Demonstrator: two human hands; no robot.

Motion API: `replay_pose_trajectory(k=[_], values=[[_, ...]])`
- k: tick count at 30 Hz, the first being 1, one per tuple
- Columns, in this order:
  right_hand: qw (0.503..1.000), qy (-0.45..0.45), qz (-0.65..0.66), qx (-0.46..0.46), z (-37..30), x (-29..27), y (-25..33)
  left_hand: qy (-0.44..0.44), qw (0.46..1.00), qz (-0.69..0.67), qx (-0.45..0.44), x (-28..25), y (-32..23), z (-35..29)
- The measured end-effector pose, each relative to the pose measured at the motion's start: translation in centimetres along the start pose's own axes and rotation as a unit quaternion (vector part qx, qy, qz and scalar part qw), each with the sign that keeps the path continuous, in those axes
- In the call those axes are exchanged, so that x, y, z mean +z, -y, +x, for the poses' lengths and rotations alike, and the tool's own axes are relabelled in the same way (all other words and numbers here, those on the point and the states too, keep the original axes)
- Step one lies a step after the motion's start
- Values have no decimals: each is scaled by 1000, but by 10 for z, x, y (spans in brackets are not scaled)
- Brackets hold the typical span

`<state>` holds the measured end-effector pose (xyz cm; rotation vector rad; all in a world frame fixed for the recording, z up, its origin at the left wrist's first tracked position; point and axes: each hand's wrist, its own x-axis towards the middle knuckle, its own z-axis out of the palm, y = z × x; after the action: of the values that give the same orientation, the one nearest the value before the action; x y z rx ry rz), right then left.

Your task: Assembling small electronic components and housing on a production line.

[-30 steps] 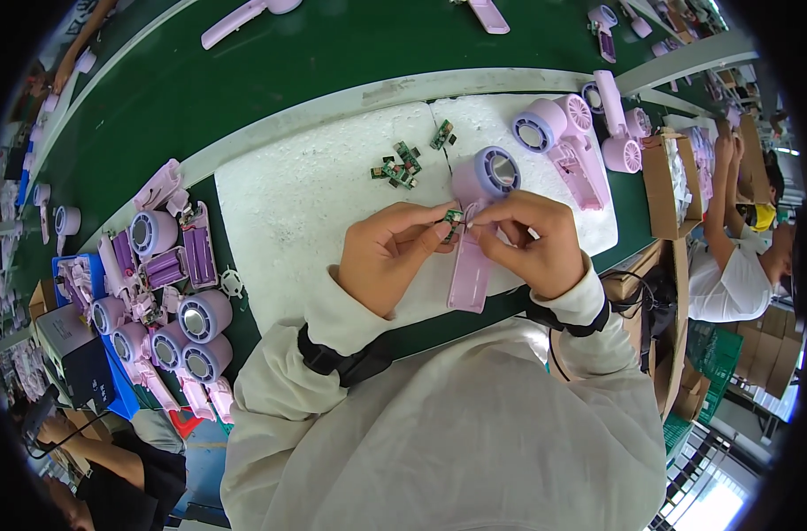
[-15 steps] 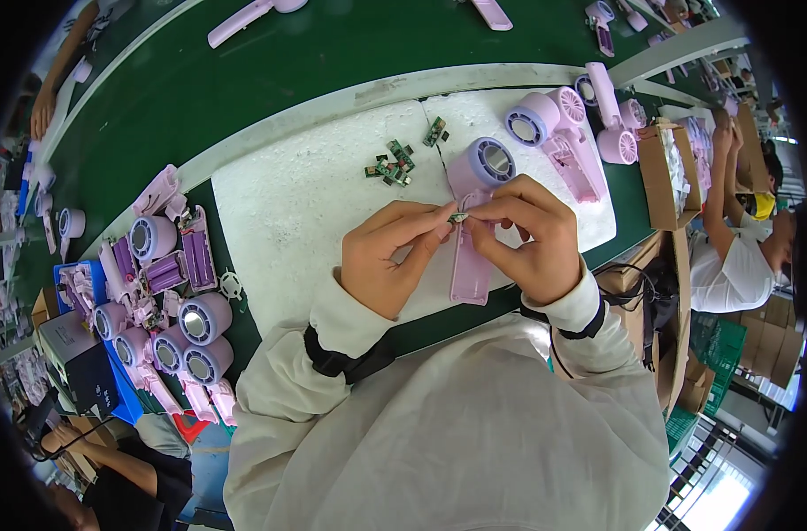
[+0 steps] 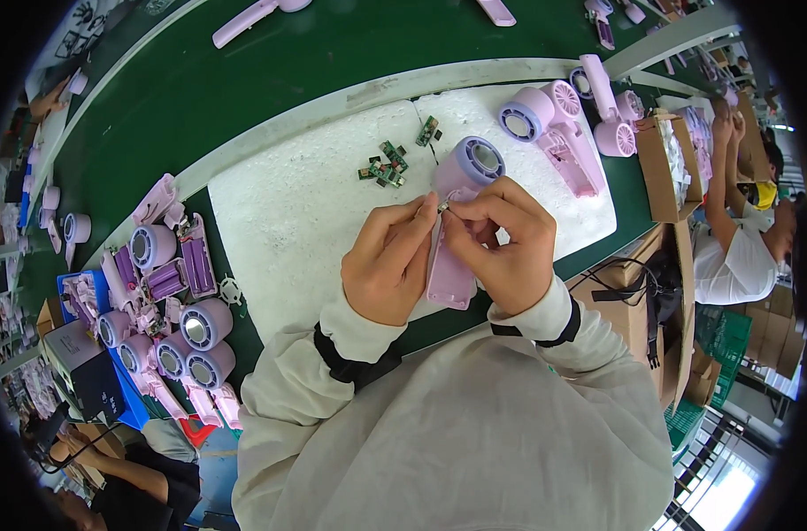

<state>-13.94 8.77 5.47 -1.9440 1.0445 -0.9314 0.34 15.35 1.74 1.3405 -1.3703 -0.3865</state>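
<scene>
A small circuit board (image 3: 442, 206) is pinched between my fingertips, mostly hidden by them. My left hand (image 3: 384, 261) is closed on it from one side, thumb and forefinger together. From the other side my right hand (image 3: 507, 243) is also closed at the board. Right beneath my fingers lies a lilac handheld fan (image 3: 472, 165), its round head pointing away and its open pink handle (image 3: 450, 276) reaching toward me. Whether the board touches the handle, I cannot tell. Several loose green circuit boards (image 3: 386, 165) lie farther off on the white foam sheet (image 3: 297, 190).
Several lilac fans (image 3: 520, 117) and an open handle shell stand at the foam's far right. At left are more fan heads (image 3: 205, 323) and purple battery cells (image 3: 198, 265). An open carton (image 3: 673, 168) is at right. Other people work at both sides.
Both hands have shifted a little left, keeping the board between their fingertips. The fan's handle end has swung left and now lies more slanted under my hands.
</scene>
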Motion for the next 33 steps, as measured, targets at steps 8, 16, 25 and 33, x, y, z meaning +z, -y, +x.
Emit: replay_pose_trajectory(k=[8, 16, 25, 33], values=[[997, 61, -45, -30, 12, -19, -9, 35, 997, -54, -49, -6, 1, 9], [972, 226, -35, -53, 135, -102, -27, -24, 992, 122, -7, -19, 20, 18], [968, 203, -124, -86, 342, -96, -121, -8, 992, 127, -14, -17, 42, 16], [842, 241, -468, -121, 359, 14, -76, -52, 994, 79, -49, -16, 46, 13]])
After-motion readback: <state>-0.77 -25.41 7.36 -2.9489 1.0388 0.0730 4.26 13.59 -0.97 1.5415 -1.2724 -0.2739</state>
